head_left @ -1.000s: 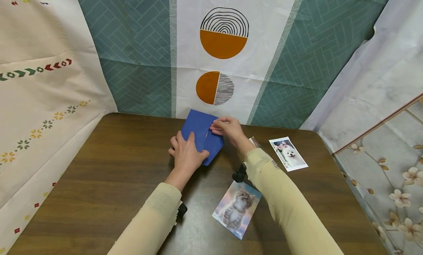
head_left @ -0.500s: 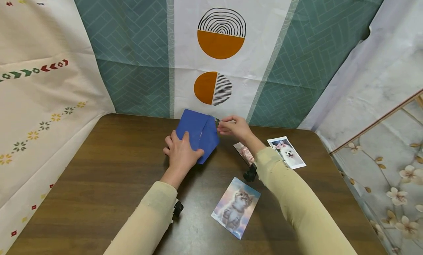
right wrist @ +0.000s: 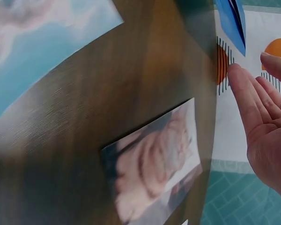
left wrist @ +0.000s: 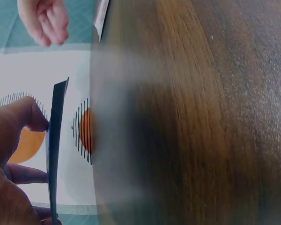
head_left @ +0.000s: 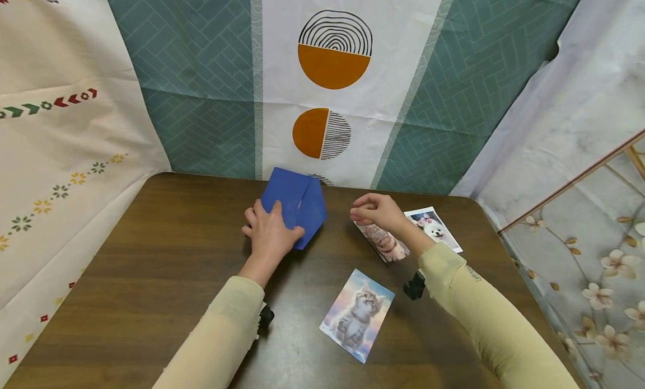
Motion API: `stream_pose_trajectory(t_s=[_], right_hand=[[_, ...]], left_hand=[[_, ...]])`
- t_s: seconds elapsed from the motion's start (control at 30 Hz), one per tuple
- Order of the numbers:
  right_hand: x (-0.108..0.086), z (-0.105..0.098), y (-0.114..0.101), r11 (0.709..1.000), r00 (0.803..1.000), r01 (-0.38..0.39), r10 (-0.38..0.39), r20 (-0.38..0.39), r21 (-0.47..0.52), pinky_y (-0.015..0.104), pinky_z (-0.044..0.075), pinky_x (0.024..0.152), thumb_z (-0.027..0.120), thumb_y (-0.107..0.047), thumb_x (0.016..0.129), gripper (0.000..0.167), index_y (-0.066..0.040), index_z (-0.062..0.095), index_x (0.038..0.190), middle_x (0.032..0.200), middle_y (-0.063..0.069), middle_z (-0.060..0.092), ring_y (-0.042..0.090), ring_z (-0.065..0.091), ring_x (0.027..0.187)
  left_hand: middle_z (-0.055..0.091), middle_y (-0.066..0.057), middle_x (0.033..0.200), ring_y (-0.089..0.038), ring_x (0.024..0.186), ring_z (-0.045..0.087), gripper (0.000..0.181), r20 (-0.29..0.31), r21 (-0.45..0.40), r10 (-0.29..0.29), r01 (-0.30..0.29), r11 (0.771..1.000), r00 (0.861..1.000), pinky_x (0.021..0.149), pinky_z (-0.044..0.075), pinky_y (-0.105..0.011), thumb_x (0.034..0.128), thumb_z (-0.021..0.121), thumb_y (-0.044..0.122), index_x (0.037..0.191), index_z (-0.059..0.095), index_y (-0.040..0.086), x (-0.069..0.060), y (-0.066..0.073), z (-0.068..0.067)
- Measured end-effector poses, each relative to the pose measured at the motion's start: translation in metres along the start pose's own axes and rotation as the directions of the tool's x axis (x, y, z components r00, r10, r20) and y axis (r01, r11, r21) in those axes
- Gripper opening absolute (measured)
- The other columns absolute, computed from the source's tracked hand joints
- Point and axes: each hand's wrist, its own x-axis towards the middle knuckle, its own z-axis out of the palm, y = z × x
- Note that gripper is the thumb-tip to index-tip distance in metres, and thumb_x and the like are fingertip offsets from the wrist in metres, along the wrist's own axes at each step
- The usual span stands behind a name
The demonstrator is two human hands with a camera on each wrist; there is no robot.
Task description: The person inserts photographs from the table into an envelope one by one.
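My left hand point(head_left: 269, 232) holds a blue envelope point(head_left: 287, 193) near the back of the table. Its fingers are spread over the near side, and in the left wrist view the envelope point(left wrist: 56, 140) is off the tabletop. A flap sticks out on its right. To the right, my right hand point(head_left: 380, 212) hovers with nothing in it; its fingers look loosely extended in the right wrist view. Below that hand lies a photo of a pinkish furry animal point(head_left: 385, 244), partly covered by it in the head view. A kitten picture point(head_left: 358, 316) lies nearer the front.
A photo of a white dog point(head_left: 437, 229) lies at the right, partly behind my right forearm. The brown wooden table point(head_left: 166, 254) ends at a patterned cloth backdrop point(head_left: 332, 98). Bare wood shows on the left.
My right hand has come away from the envelope's flap and moved right, over the pinkish animal photo. My left hand has shifted slightly left with the envelope.
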Motion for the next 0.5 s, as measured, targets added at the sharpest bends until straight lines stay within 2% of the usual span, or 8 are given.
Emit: stream_pose_trajectory(t_s=[0.17, 0.3, 0.4, 0.5], right_hand=[[-0.025, -0.003, 0.009, 0.989, 0.999, 0.05, -0.049, 0.012, -0.139, 0.049, 0.061, 0.093, 0.073, -0.016, 0.103, 0.038, 0.008, 0.065, 0.132, 0.116, 0.018, 0.078, 0.039, 0.076, 0.108], [-0.046, 0.0, 0.016, 0.947, 0.99, 0.14, -0.132, 0.046, -0.287, 0.036, 0.061, 0.089, 0.079, -0.018, 0.099, 0.037, 0.003, 0.071, 0.129, 0.114, 0.012, 0.079, 0.03, 0.077, 0.103], [-0.059, 0.005, 0.022, 0.926, 0.98, 0.197, -0.178, 0.085, -0.323, 0.03, 0.06, 0.089, 0.081, -0.016, 0.097, 0.037, 0.003, 0.072, 0.128, 0.114, 0.011, 0.079, 0.025, 0.077, 0.104], [-0.072, 0.012, 0.026, 0.919, 0.972, 0.231, -0.2, 0.127, -0.318, 0.03, 0.059, 0.091, 0.081, -0.015, 0.096, 0.038, 0.004, 0.071, 0.128, 0.116, 0.014, 0.079, 0.025, 0.076, 0.107]], left_hand=[[0.021, -0.036, 0.166, -0.055, 0.147, 0.019, 0.085, -0.002, 0.002, 0.002, -0.002, 1.0, 1.0, 0.106, 0.029, -0.075, 0.0885, 0.082, 0.038, 0.158, 0.049, 0.001, 0.0, -0.002, 0.0], [0.02, -0.036, 0.166, -0.055, 0.147, 0.019, 0.086, 0.001, 0.005, 0.002, -0.002, 1.0, 1.0, 0.106, 0.028, -0.076, 0.0887, 0.081, 0.038, 0.158, 0.048, 0.001, 0.001, -0.002, 0.0], [0.02, -0.036, 0.165, -0.055, 0.147, 0.019, 0.086, 0.001, 0.008, -0.001, 0.001, 1.0, 1.0, 0.106, 0.029, -0.076, 0.0887, 0.082, 0.038, 0.158, 0.048, 0.001, 0.0, -0.002, 0.0], [0.021, -0.036, 0.166, -0.055, 0.147, 0.019, 0.086, 0.001, 0.004, 0.001, -0.001, 1.0, 1.0, 0.106, 0.029, -0.076, 0.0887, 0.082, 0.038, 0.158, 0.048, 0.001, 0.0, -0.001, 0.0]])
